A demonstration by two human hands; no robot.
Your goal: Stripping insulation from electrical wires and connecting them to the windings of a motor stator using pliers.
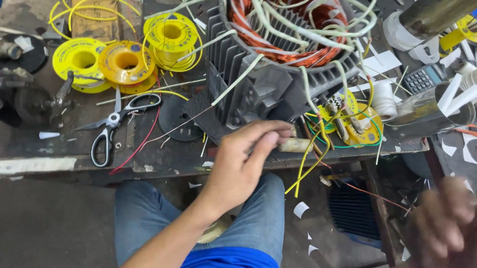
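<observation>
right now the tabletop (41,164) is very full, and its front edge runs just behind the left hand (245,161). below that edge there is open room, down by the person's knees in jeans (142,210) and the grey floor.

a big grey motor (269,70) sits at the edge, with copper wire inside and pale tubes sticking out on top. the left arm comes up from the bottom of the picture, slanting up and to the right. the hand is in front of the motor, palm turned away, fingers bent.

its grip is pinched shut on a small tan tube (295,145), held between thumb and fingers. the tube lies sideways at the tabletop edge, just under the motor, next to hanging yellow wires (307,167).

the right hand (451,232) is low on the right, well apart from the tabletop. it is a blur, so i cannot tell if its grip is shut or apart.

scissors (114,125) lie to the left of the motor, near yellow spools (125,63).
</observation>
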